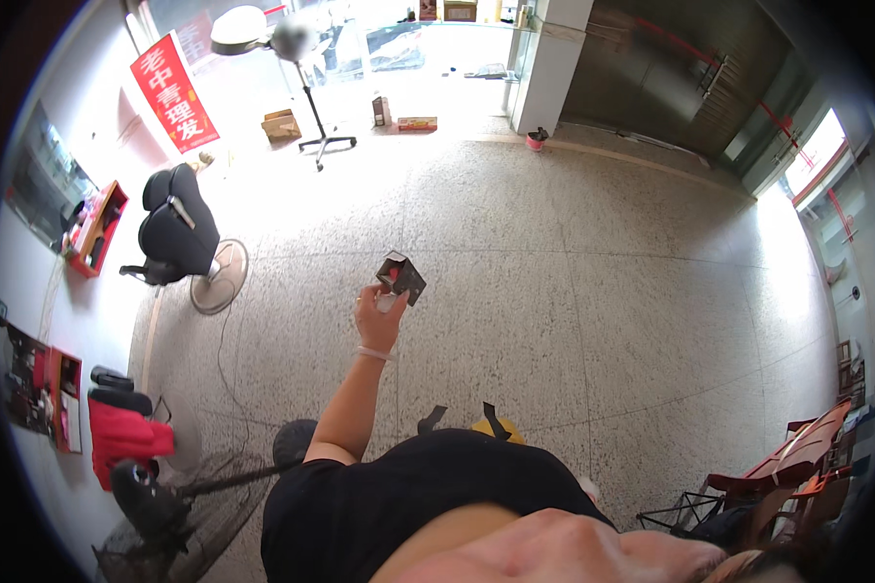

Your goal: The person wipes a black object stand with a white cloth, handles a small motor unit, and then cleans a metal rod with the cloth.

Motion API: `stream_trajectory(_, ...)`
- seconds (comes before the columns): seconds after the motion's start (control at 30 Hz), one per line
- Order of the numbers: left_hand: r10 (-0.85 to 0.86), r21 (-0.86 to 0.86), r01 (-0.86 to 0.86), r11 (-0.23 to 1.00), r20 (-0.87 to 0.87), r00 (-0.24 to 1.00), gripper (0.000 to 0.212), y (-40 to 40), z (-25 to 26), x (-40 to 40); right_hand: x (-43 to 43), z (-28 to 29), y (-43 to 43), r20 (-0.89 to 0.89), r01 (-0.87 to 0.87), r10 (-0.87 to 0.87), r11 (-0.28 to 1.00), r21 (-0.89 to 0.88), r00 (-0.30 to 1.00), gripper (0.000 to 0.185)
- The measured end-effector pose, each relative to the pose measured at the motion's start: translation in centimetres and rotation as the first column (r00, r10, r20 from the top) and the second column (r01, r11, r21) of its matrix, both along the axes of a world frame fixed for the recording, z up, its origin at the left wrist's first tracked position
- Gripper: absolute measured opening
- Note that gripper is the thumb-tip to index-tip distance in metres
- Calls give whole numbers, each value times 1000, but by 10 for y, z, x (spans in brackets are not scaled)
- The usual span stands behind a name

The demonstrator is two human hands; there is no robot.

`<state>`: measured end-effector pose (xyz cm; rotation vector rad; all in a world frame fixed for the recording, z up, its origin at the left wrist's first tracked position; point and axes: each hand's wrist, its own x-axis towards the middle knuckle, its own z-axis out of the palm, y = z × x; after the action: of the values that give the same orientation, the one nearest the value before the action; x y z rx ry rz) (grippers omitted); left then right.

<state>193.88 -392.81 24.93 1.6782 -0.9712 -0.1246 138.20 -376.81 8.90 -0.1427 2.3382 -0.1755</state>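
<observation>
In the head view, my left hand [379,317] reaches forward over the speckled floor [481,291]. Its fingers and thumb grip the near edge of a small dark box [407,280] whose open side faces left. Something red shows inside the box, and something pale, whose kind I cannot tell, shows between the thumb and fingers. A light bracelet [375,353] circles the wrist. My right hand is out of view; on that side lies the tiled floor below my black shirt [437,474].
Left are a black salon chair [179,226], a chair with a red cloth [127,437] and a pedestal fan [149,503]. Ahead stand a wheeled salon lamp [308,95], a cardboard box [281,126] and a pink container [535,141]. Reddish wooden chairs [787,459] are at lower right. A cable crosses the floor.
</observation>
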Motion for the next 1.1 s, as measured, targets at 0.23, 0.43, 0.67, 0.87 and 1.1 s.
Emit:
stream_trajectory(0.23,28,-8,-29,1000,-99,995,39,-210,-20,-7,-17,-42,-178,63,238,-237,971,-13,970,40)
stream_trajectory(0.43,74,20,-72,997,-76,994,39,-351,-2,16,20,-30,-459,172,225,-179,924,-308,969,35)
stream_trajectory(0.67,200,0,-204,979,-197,960,39,-495,-30,71,168,77,-817,-7,-389,470,722,-572,883,24)
stream_trajectory(0.87,243,12,-244,970,-125,962,40,-657,-49,153,211,7,-929,7,-546,648,648,-532,762,25)
stream_trajectory(1.1,221,45,-216,975,-175,960,40,-866,-32,215,180,-37,-942,96,-284,272,946,154,957,55)
